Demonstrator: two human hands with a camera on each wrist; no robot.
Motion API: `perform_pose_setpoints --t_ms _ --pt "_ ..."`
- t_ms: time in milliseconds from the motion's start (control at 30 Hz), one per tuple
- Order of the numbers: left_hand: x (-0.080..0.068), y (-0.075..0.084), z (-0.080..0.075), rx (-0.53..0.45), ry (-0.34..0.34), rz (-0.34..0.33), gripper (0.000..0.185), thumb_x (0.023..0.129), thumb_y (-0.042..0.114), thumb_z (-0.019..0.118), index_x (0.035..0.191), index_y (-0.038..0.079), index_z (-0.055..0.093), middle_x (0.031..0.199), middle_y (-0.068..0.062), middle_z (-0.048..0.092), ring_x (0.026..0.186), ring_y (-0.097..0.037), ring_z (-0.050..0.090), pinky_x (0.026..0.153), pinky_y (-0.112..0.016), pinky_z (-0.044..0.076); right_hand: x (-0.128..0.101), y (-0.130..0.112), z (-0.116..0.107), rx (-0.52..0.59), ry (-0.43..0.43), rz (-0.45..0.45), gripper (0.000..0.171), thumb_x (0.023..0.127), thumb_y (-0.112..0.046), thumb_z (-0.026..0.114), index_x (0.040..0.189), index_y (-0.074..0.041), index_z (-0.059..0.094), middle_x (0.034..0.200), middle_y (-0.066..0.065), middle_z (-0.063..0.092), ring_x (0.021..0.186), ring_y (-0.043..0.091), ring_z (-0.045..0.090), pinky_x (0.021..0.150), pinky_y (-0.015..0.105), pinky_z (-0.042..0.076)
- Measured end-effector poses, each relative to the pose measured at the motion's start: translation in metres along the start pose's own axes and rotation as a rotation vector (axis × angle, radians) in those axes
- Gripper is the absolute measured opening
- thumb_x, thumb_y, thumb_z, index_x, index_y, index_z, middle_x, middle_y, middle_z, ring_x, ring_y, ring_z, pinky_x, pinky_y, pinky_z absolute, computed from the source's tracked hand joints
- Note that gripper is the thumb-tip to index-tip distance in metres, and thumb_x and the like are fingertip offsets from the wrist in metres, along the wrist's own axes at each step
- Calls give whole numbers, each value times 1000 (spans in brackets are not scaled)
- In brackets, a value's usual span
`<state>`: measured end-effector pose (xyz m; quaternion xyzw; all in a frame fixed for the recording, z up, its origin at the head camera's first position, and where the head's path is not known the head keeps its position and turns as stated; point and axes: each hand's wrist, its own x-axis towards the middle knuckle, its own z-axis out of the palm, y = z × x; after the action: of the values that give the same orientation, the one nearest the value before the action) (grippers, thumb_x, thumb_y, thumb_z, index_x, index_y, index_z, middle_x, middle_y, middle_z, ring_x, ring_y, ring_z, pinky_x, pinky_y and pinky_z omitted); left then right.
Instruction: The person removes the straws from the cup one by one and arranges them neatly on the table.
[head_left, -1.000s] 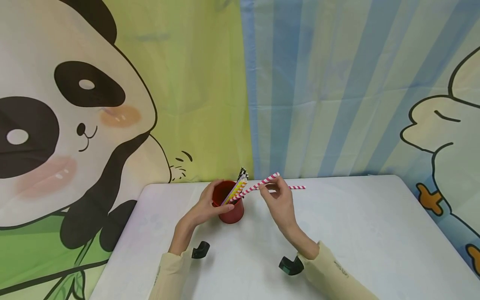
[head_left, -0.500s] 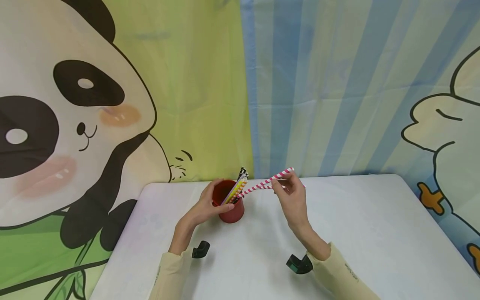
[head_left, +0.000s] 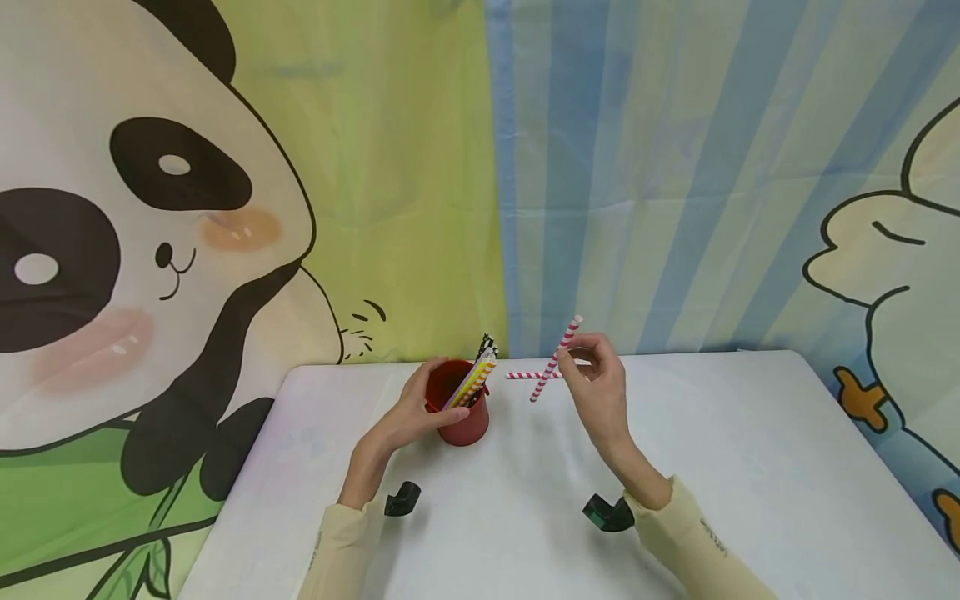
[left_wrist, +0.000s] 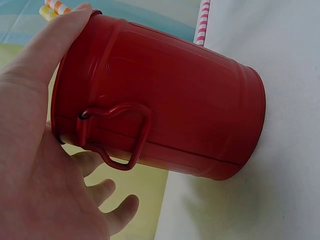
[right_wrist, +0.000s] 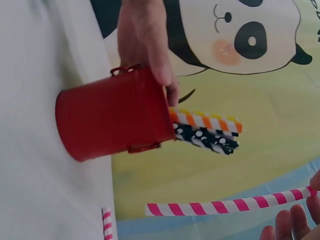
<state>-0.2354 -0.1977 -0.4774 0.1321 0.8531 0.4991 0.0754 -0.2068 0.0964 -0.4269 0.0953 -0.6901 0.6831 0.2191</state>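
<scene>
Gripping a red cup [head_left: 459,417] around its side, the left hand [head_left: 408,414] steadies it on the white surface [head_left: 720,475]. Clenched fingertips of the right hand [head_left: 596,385] pinch a pink-striped straw [head_left: 555,359], tilted in the air just right of the cup. No brand or writing can be read on the cup or straws. Only the left wrist view shows the cup's wire handle [left_wrist: 116,135] by the palm. From the right wrist come the yellow, orange and black dotted straws [right_wrist: 205,129] sticking out of the cup. A second pink straw [head_left: 521,375] lies on the surface behind.
</scene>
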Motion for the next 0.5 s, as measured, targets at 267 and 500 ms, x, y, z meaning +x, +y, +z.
perform_pose_setpoints --t_ms 267,500 --pt "1 1 1 -14 0 -4 90 82 31 83 154 24 29 150 -4 41 138 -28 37 108 -55 42 7 9 -3 -238 -82 -80 17 94 -12 69 110 -10 63 107 3 64 100 15 61 84 34 51" --pt "0 1 0 6 -5 -18 88 80 39 84 150 30 31 147 3 43 136 -22 40 107 -48 45 18 19 -3 -480 -204 -157 12 92 -14 68 104 -14 63 106 6 61 98 23 62 82 48 53"
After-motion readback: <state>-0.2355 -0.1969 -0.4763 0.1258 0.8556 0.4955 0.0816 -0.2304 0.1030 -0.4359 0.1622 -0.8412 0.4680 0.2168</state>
